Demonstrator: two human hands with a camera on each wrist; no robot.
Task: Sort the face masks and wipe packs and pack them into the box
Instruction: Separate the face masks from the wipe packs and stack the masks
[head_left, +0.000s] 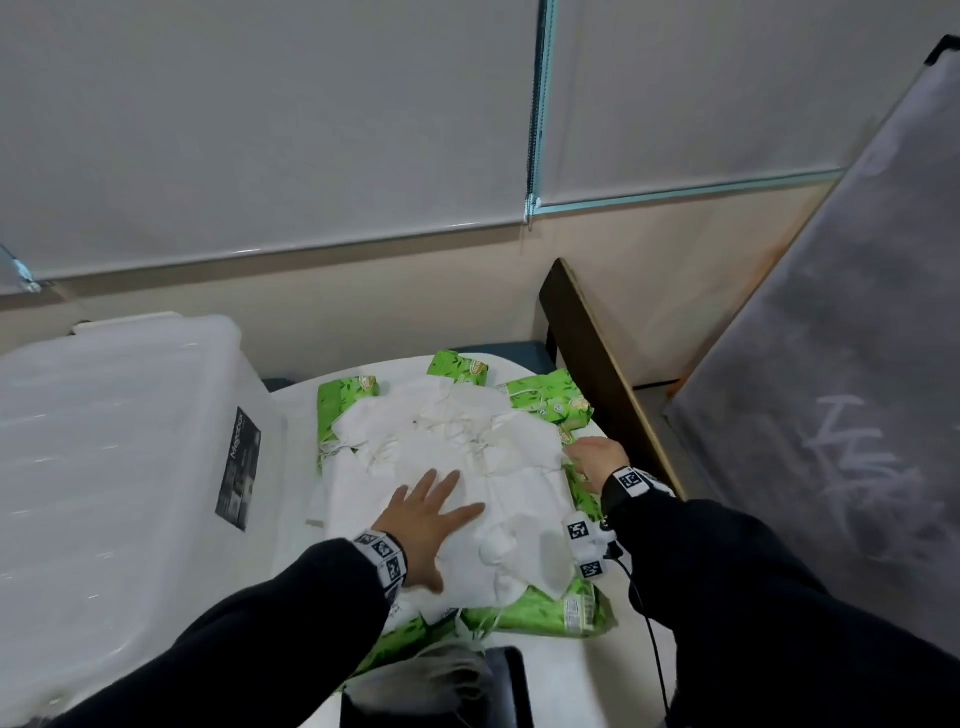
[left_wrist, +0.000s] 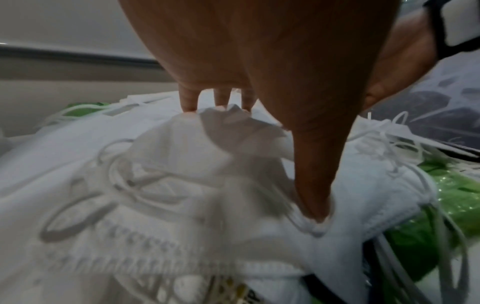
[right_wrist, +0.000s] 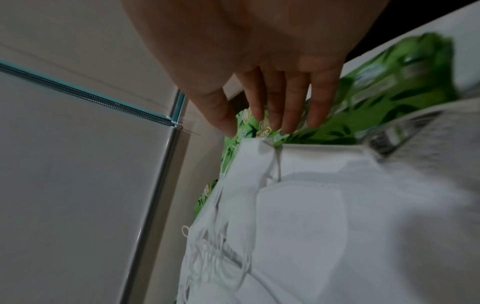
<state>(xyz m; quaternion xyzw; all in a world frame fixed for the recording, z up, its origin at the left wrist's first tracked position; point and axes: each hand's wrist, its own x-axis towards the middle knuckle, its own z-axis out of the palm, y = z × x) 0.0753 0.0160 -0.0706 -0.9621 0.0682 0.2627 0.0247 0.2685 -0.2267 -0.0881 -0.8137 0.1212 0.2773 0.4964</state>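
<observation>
Grip, ours: left hand (head_left: 426, 519) spread flat, fingers pressing the white face masks (head_left: 457, 447), seemingly to steady the heap. Left of it, the lidded translucent box (head_left: 114, 441), nothing packed that we can see. Masks lie heaped over green wipe packs (head_left: 550, 397) on the white counter (head_left: 296, 415). Right hand (head_left: 595, 460): fingers straight, holding nothing, tips at the heap's edge over a pack, probably to separate the two sorts.
</observation>
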